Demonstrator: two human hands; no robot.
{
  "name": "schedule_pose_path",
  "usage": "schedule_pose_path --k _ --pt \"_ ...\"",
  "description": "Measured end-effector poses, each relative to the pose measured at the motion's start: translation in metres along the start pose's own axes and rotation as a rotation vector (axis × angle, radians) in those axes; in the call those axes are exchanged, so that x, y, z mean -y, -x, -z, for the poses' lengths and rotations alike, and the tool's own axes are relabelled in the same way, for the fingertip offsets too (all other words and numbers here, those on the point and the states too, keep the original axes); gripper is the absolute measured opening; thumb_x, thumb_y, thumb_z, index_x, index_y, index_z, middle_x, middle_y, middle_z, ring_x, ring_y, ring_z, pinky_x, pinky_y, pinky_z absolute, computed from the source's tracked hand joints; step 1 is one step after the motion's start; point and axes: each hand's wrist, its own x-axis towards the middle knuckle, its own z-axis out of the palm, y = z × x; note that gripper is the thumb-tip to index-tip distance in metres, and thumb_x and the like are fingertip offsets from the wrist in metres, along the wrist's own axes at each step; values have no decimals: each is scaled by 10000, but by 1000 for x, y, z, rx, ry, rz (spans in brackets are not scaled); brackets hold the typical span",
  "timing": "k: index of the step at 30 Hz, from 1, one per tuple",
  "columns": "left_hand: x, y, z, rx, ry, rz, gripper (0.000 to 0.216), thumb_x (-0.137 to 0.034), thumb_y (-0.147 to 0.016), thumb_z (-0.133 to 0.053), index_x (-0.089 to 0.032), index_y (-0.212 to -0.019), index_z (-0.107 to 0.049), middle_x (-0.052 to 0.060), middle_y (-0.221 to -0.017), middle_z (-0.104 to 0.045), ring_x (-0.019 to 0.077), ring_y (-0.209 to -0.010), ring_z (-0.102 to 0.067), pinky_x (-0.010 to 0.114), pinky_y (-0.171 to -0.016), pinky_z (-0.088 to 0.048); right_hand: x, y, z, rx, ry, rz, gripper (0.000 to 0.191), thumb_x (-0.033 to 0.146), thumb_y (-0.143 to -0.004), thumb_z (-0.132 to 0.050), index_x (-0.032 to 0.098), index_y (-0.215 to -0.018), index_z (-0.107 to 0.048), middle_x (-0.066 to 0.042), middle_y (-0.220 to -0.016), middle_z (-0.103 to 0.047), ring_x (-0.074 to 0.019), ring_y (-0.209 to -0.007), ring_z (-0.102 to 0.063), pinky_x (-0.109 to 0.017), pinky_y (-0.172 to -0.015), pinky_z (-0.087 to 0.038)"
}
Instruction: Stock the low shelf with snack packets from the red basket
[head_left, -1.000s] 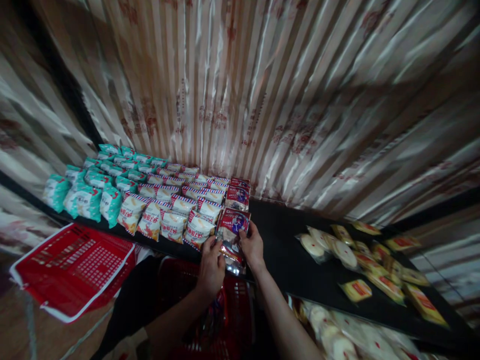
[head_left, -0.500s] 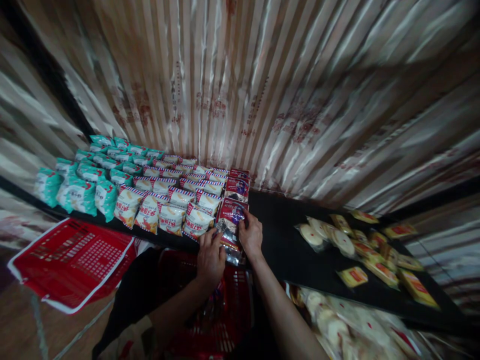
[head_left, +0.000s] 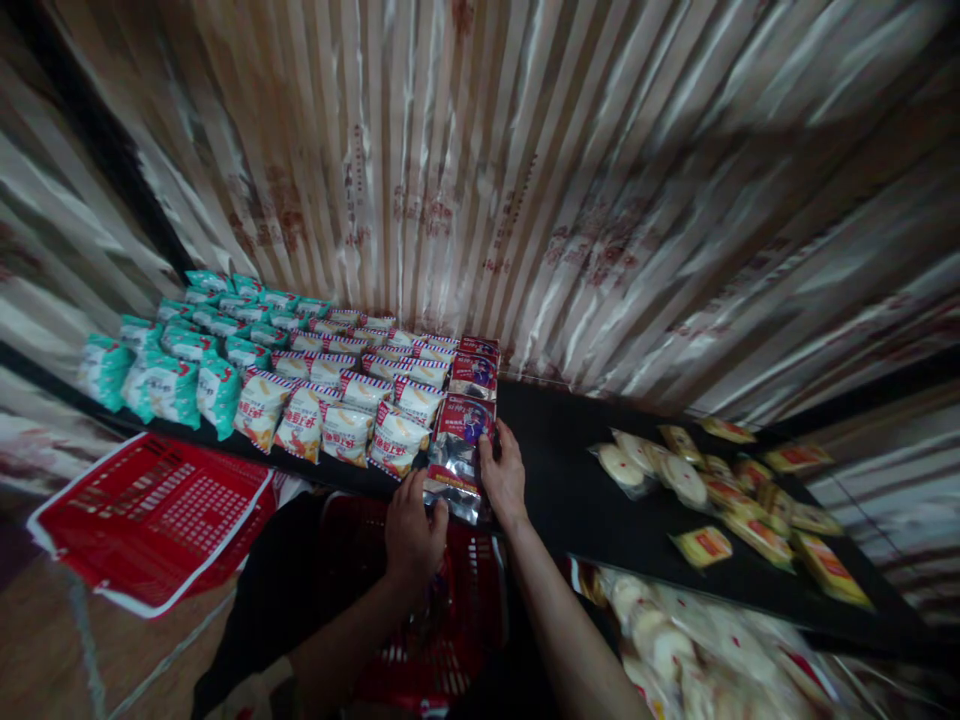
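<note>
A dark red and silver snack packet (head_left: 459,445) lies at the front of a column of similar packets on the black shelf. My right hand (head_left: 504,478) rests against the packet's right edge, thumb and fingers apart. At the packet's lower left corner is my left hand (head_left: 414,528), its thumb apart from the fingers and nothing seen in it. Behind the front packet lie more dark red packets (head_left: 474,370). Just left of them stand rows of white snack bags (head_left: 397,435) with striped tops.
Teal bags (head_left: 172,385) fill the shelf's left end. Bagged round biscuits (head_left: 686,485) and yellow packets (head_left: 757,540) lie loosely on the right part of the black shelf (head_left: 555,480). Below are a red basket (head_left: 480,600), another red basket (head_left: 150,520) and bagged goods (head_left: 675,650).
My left hand has drawn back slightly down and left from the front packet. My right hand stays at its right edge. The view has shifted a little.
</note>
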Motion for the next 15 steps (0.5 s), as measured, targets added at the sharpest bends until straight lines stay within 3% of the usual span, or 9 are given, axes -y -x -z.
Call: schedule_pose_path --k 3,6,10,15 --pt "2 -4 -4 -1 103 38 456 -287 -806 -453 -126 -1231 -492 146 -1249 -553 263 -1195 -486 432 -1038 -359 -4 11 9 8 -117 -163 642 545 -774 -478 165 -1291 -502 -109 -1340 -501 -245 -1248 -429 -391 -1059 -285" --pt "-1 -5 -6 8 154 51 453 -254 -800 -454 -137 -1236 -488 139 -1264 -541 254 -1213 -470 425 -1044 -354 -12 24 13 0 -279 -303 645 569 -738 -527 206 -1272 -528 -68 -1255 -586 -234 -1170 -512 -358 -1001 -365" --pt "-3 -3 -8 27 146 30 449 -190 -800 -429 -118 -1240 -484 147 -1266 -531 241 -1213 -467 419 -1042 -360 -20 36 9 27 -431 -323 609 560 -715 -563 217 -1218 -575 -36 -1113 -670 -213 -1033 -601 -306 -864 -466" --pt "-4 -6 -8 17 118 -6 438 -168 -799 -408 -88 -1219 -504 170 -1289 -514 259 -1226 -451 450 -1041 -360 -18 36 6 10 -407 -364 612 566 -723 -542 211 -1221 -566 -50 -1127 -660 -225 -1056 -584 -327 -885 -452"
